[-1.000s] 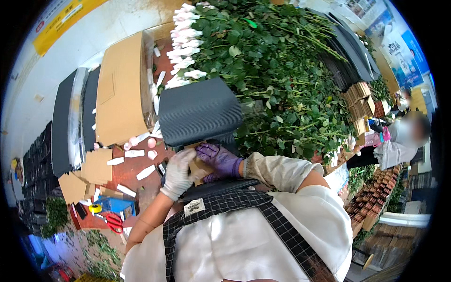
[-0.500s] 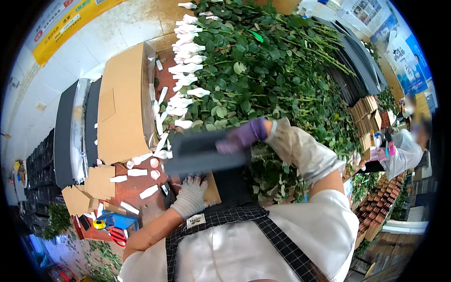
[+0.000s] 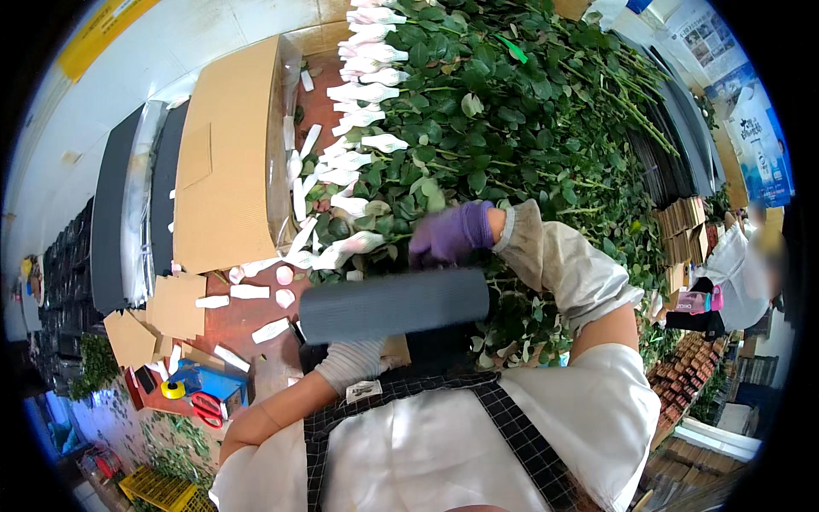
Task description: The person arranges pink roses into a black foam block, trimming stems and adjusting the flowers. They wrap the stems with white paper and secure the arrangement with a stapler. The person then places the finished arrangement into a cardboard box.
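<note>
A dark grey ribbed sheet point(image 3: 392, 305), curved over like a roll, lies across the work spot in front of me. My left hand point(image 3: 354, 360), in a whitish knit glove, is at its near lower edge; the sheet hides the fingers. Just beyond the sheet is my right hand point(image 3: 452, 235) in a purple glove, above the leafy stems. Its fingers bend downward and are blurred, so whatever they hold does not show. Left of that hand lies a rose point(image 3: 350, 249) in a white sleeve. More white-sleeved roses point(image 3: 375, 77) line the left edge of the green stems point(image 3: 512, 128).
A cardboard box point(image 3: 226, 162) stands left, with dark boards point(image 3: 115, 205) beyond it. Loose white sleeves point(image 3: 249, 292) lie on the red tabletop point(image 3: 260, 311). Red scissors point(image 3: 206, 410) and yellow tape point(image 3: 173, 390) sit at lower left. Another person point(image 3: 738, 273) is at right.
My right hand has let go of the dark sheet and moved just beyond it. The sheet, flat and blurred before, now sits nearer me, curved, covering the left hand's fingers. The whole view has shifted slightly.
</note>
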The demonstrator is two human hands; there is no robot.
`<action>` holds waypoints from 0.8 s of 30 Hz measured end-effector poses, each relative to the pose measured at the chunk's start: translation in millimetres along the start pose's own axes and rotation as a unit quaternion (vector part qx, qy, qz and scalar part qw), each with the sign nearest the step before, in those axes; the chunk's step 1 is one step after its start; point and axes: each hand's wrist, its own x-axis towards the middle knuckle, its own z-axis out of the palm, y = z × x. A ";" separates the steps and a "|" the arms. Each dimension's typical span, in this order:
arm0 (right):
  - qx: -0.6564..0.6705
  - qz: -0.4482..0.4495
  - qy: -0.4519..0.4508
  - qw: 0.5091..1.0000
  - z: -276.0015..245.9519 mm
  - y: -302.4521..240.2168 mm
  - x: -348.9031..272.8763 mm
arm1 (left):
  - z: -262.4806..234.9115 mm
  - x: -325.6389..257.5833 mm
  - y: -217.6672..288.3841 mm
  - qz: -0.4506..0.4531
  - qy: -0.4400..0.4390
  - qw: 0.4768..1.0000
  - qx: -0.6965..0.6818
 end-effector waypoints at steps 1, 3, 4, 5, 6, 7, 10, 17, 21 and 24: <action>-0.021 0.043 0.159 0.986 -0.6 -2.2 -0.6 | -3.8 -0.6 8.4 -0.016 0.010 0.997 0.070; -0.109 0.129 0.300 0.939 -2.8 -7.4 3.4 | -14.2 1.4 14.6 -0.020 0.032 0.991 0.127; -0.175 0.173 0.285 0.926 3.6 -2.4 17.7 | -14.8 1.5 15.7 -0.027 0.019 0.991 0.133; -0.238 0.216 0.272 0.907 10.9 5.5 28.7 | -16.8 2.1 17.3 -0.034 0.005 0.989 0.143; -0.219 0.214 0.265 0.914 14.4 6.1 33.4 | -17.0 2.3 17.5 -0.041 -0.008 0.988 0.150; -0.182 0.254 0.253 0.916 10.4 10.8 30.7 | -15.6 2.7 15.1 -0.035 0.003 0.989 0.147; 0.001 0.352 0.355 0.866 -40.0 -20.1 -6.1 | -2.8 -0.7 9.1 -0.035 0.037 0.992 0.116; -0.187 0.442 0.317 0.818 -38.2 89.3 37.0 | -13.7 -0.1 15.8 -0.026 0.029 0.994 0.106; -0.073 0.390 0.276 0.876 -65.2 120.1 4.6 | -18.5 -2.0 18.1 -0.024 0.042 0.993 0.103; 0.053 0.403 0.420 0.811 -95.5 43.7 -43.5 | -15.5 -3.0 16.1 -0.029 0.055 0.991 0.115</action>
